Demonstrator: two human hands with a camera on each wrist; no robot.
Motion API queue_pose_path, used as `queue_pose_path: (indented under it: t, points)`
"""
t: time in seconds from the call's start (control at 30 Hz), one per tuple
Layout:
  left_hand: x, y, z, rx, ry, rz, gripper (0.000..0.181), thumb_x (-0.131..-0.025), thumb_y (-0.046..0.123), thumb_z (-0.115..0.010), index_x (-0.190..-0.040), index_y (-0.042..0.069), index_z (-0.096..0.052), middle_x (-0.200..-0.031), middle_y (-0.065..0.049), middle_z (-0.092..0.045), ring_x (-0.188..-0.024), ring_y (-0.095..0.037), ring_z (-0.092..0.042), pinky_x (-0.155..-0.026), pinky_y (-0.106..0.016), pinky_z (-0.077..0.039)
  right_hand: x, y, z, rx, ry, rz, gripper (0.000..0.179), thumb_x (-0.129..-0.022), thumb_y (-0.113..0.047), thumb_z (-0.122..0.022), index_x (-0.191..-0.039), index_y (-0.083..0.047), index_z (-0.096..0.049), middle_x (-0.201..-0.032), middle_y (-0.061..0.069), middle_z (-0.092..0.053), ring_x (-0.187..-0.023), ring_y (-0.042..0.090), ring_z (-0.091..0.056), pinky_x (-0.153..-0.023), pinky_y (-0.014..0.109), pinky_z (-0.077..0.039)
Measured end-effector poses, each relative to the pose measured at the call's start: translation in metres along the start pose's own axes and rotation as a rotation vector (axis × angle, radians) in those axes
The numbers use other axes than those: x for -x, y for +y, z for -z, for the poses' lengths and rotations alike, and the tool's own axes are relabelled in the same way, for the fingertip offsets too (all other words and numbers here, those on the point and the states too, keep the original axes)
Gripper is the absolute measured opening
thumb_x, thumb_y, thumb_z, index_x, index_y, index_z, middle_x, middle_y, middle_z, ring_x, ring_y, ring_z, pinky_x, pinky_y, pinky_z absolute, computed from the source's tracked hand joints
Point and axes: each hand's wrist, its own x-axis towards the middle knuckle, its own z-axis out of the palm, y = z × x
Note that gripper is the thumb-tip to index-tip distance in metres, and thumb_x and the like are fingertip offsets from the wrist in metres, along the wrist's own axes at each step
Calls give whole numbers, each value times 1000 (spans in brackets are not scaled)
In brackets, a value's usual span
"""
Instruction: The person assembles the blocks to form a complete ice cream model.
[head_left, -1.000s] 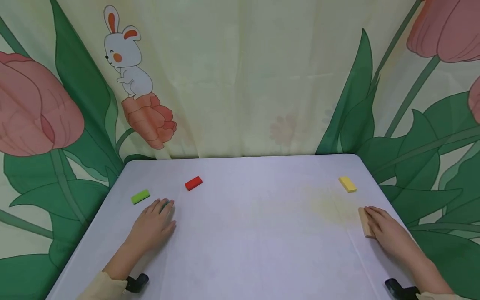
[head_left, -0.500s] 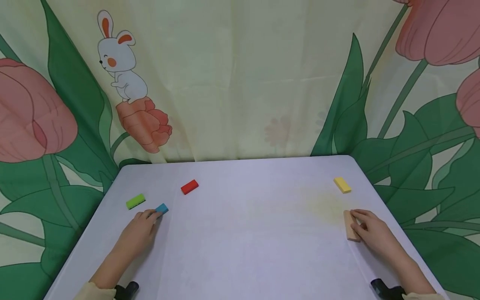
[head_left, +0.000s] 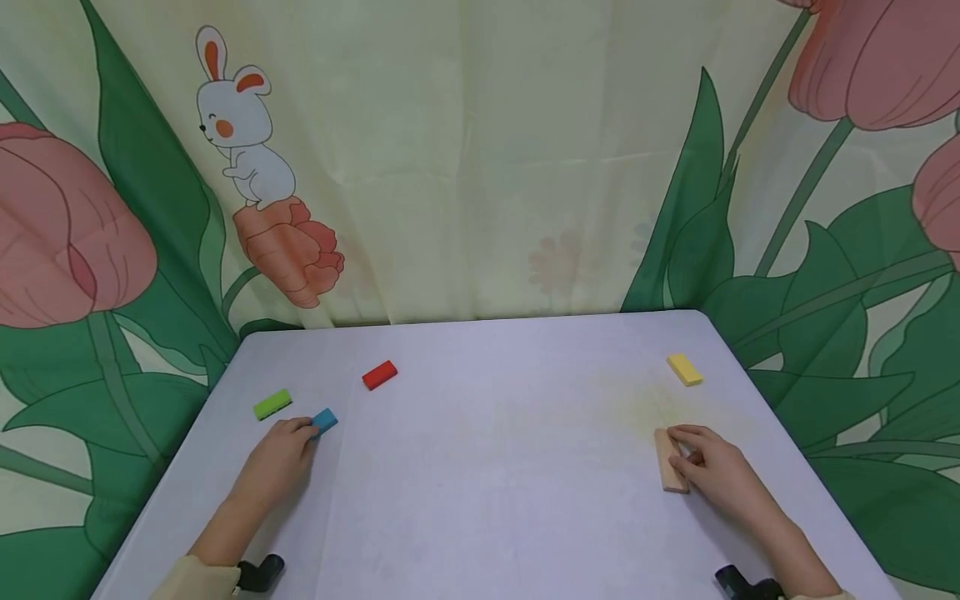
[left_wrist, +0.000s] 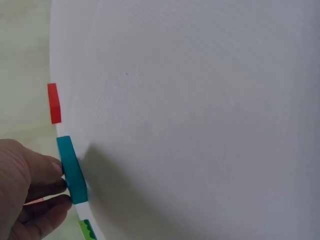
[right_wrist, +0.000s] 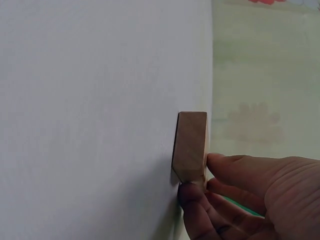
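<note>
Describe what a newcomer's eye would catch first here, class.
Probably the white rabbit printed on the backdrop, upper left in the head view. Next, at the white table, the left hand holds a blue block on the left side, and the right hand grips a wooden block on the right.

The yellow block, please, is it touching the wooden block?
No, the yellow block lies apart, beyond the wooden block that the right hand holds.

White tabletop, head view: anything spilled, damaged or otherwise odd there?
A faint yellowish patch tints the white tabletop near the yellow block and the wooden block in the right hand; stain or light, I can't tell. Nothing else stands out.
</note>
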Motion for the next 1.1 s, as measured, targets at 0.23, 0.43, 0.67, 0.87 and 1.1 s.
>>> queue_pose_path:
  t: [0.23, 0.43, 0.67, 0.87, 1.1]
  points:
    - [-3, 11, -1, 10, -19, 8, 28, -87, 12, -64, -107, -7, -67, -116, -26, -61, -109, -42, -56, -87, -52, -51, -2, -17, -13, -53, -11, -2, 49, -87, -20, -69, -131, -1, -56, -133, 18, -52, -83, 15, -56, -59, 24, -47]
    - [-7, 21, 1, 12, -55, 26, 33, -88, 17, -64, -111, -7, -65, -119, -26, -59, -111, -40, -54, -89, -52, -50, -4, -35, -24, -95, -32, -6, 49, -86, -19, -70, -131, -4, -57, -133, 14, -53, -82, 13, -56, -60, 24, -47]
    - [-9, 30, -2, 29, -39, -2, 35, -88, 18, -65, -112, -7, -65, -120, -25, -59, -112, -39, -54, -88, -51, -51, -5, -51, -35, -142, -35, 23, 47, -85, -16, -71, -129, -6, -59, -133, 10, -53, -82, 11, -56, -60, 22, -48]
    - [-10, 41, -4, 52, -42, -16, 37, -86, 20, -68, -114, -6, -66, -122, -24, -59, -114, -38, -54, -89, -51, -51, -4, -64, -46, -185, -40, 46, 46, -83, -14, -73, -127, -6, -61, -131, 7, -55, -79, 8, -57, -60, 21, -49]
    - [-16, 55, -7, 65, -64, -38, 42, -86, 23, -70, -118, -3, -64, -126, -21, -57, -118, -36, -52, -92, -49, -50, -7, -83, -57, -223, -52, 69, 45, -81, -10, -74, -124, -9, -63, -130, 2, -56, -76, 6, -57, -60, 20, -50]
